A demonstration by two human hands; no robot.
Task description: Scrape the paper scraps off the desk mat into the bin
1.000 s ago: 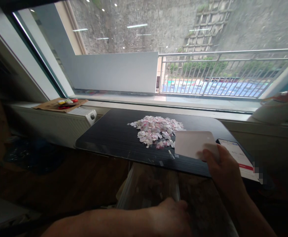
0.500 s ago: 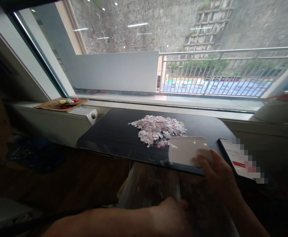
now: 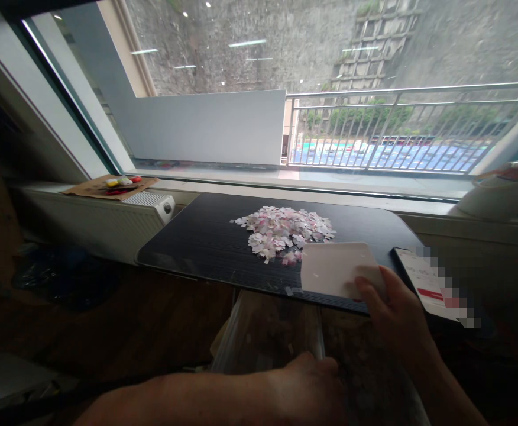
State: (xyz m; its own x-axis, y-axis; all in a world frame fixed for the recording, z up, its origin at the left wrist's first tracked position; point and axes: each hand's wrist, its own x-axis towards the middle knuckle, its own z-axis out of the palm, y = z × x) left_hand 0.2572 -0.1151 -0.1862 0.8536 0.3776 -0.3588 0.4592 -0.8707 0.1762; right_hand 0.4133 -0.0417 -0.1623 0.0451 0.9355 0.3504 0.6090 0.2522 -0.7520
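My right hand [image 3: 394,302] is closed on the right end of a flat, whitish scraper [image 3: 332,269], thumb on its upper face. The scraper is tilted over the front edge of the dark table [image 3: 197,248], its left end close to a heap of small white and pink paper scraps [image 3: 285,228]. A small scrap lies at the table's edge by the scraper. Below that edge is a clear plastic bin [image 3: 272,337] with some scraps in it. My left hand [image 3: 314,378] is closed at the bin's rim, its fingertips in shadow.
A phone [image 3: 423,278] with a lit screen lies at the table's right end. On the left, a radiator [image 3: 94,216] carries brown cardboard [image 3: 86,188] with small coloured things on it. Behind the table runs a window sill; a white container [image 3: 485,198] stands at the right.
The scraper in my right hand has shifted very slightly left and up. My left hand stays at the bin's rim, and the paper heap looks the same.
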